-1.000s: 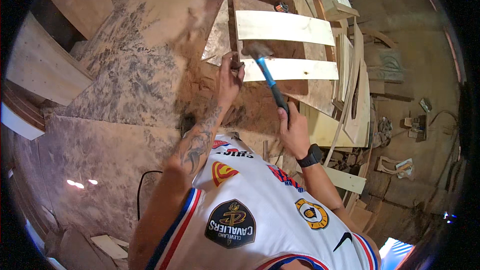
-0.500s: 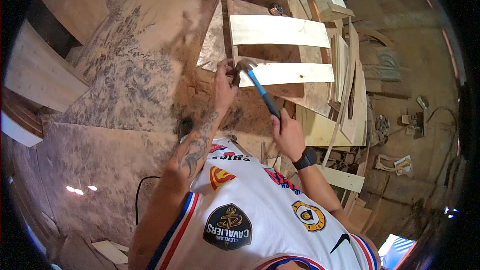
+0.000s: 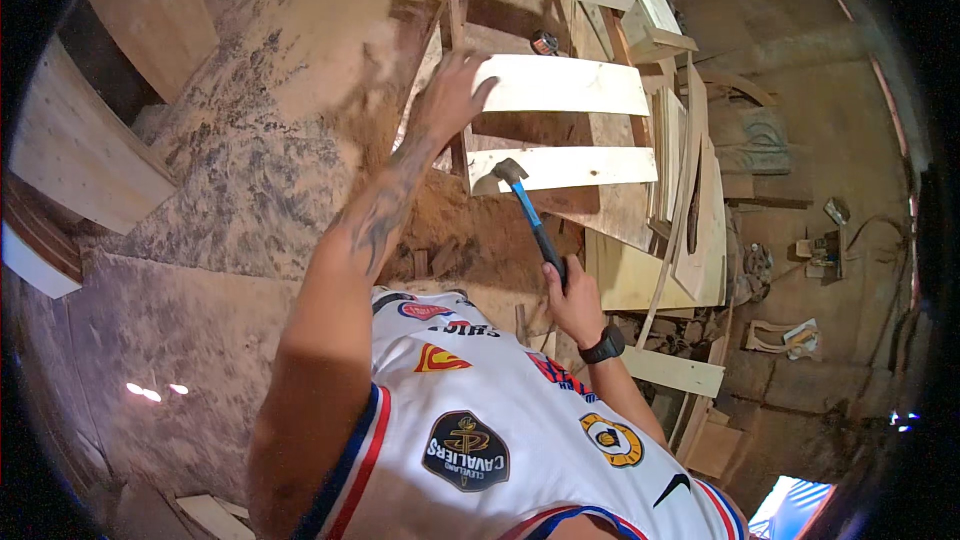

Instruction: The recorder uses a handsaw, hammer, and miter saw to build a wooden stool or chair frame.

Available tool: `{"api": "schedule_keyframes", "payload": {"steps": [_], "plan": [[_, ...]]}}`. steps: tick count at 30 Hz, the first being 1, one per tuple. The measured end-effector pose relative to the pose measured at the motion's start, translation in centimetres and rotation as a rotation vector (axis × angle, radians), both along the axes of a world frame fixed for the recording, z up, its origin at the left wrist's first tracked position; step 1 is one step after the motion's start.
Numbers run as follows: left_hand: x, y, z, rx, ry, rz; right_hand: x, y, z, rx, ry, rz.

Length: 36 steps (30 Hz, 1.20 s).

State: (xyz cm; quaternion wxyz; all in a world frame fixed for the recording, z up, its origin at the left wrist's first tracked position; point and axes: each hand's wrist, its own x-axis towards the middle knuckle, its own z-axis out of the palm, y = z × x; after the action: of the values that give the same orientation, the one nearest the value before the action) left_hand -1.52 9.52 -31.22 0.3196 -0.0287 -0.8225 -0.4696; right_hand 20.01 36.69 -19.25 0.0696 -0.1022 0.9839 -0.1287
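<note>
My left hand (image 3: pixel 455 90) is at the left end of the upper pale slat (image 3: pixel 560 80), its thumb and fingers curled around that end beside an upright wooden rail (image 3: pixel 455 20). Below it lies a second pale slat (image 3: pixel 590 166) across the same wooden frame. My right hand (image 3: pixel 570 300) grips a claw hammer (image 3: pixel 530 215) with a blue and black handle, its head raised over the left part of the lower slat. Whether a nail is there I cannot make out.
Curved panels (image 3: pixel 95 155) stand at the left. Stacked boards (image 3: pixel 680 190) lean along the frame's right side. A tape measure (image 3: pixel 543 43) sits in the frame. Small tools and scraps (image 3: pixel 820 255) lie further right, and a loose board (image 3: pixel 670 372) is beside my right forearm.
My left hand has moved up from the lower slat's left end to the upper slat. The hammer and my right hand are lower in the picture, and the slats appear shifted down.
</note>
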Motion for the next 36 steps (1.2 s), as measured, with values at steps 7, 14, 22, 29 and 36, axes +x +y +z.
{"api": "schedule_keyframes", "payload": {"steps": [7,14,22,29,36], "plan": [[-3.7,1.8,-2.8,-0.422,-0.169,0.039,-0.7,-1.5,1.6,-0.116,-0.06,-0.043],[-3.6,1.7,-2.9,-0.356,-0.181,0.005,-0.9,-5.6,6.4,-0.276,-0.021,0.102],[-3.6,1.6,-2.8,-0.322,-0.204,0.022,-2.4,-2.9,1.0,-0.04,-0.134,0.107],[-3.7,2.3,-3.4,-0.355,-0.139,0.027,-0.5,-5.0,6.4,-0.686,0.141,0.111],[-3.1,2.1,-2.7,-0.322,-0.188,0.005,-0.9,-2.5,0.2,-0.194,-0.114,0.023]]}}
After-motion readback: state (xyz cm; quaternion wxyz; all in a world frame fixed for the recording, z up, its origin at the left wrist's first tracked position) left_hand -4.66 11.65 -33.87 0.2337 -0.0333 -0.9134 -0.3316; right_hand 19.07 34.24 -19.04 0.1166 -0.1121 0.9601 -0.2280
